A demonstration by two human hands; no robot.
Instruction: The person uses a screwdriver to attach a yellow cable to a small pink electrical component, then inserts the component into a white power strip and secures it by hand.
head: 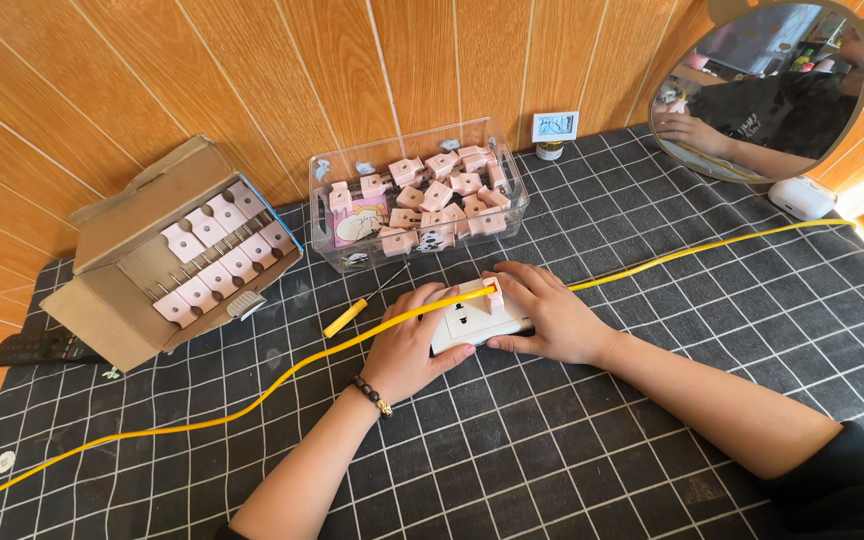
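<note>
Two hands: both of mine rest on the white socket plate (pixel 474 322) at the mat's middle.
Left hand (pixel 404 352): fingers curled over its left edge.
Right hand (pixel 549 312): pinching a pink block (pixel 495 297) on top.
Cable (pixel 252 405): yellow, crossing the plate.
Clear box (pixel 417 190): pink blocks, cartoon label, behind.
Cardboard box (pixel 167 250): open, left.
Small sign (pixel 555 125): white, at wall.

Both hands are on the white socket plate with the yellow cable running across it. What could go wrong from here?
1. The yellow cable crosses the white socket plate under the left hand; a tug along it could shift the plate.
2. The right hand pinches a small pink block at the plate's edge; it might slip loose.
3. The yellow-handled screwdriver lies close to the left hand and could be knocked.
</note>
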